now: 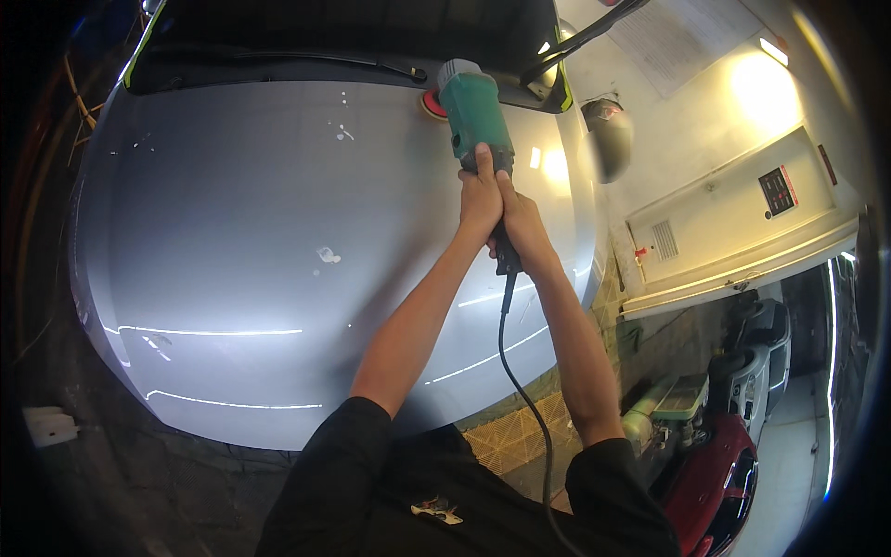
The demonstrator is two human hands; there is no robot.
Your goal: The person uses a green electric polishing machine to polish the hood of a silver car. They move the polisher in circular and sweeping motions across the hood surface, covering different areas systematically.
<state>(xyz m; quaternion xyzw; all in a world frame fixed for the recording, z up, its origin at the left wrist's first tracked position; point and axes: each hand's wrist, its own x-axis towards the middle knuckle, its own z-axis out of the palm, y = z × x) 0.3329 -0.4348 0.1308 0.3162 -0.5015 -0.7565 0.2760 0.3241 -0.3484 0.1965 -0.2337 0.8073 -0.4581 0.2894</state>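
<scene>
Black fabric sleeves [339, 450] meet bare, outstretched, converging forearms [427, 311]; left hand [480, 200] and right hand [526, 227] clasp the black handle [507, 252] of a green cylindrical polisher [476, 110], its round red pad [432, 105] near the far edge of the silver car hood [232, 213].

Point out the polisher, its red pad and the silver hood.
Polisher [478, 116]: head view, on the green motor housing.
Red pad [432, 105]: head view, on the edge showing left of the polisher.
Silver hood [246, 218]: head view, on bare paint left of the white smear.
</scene>
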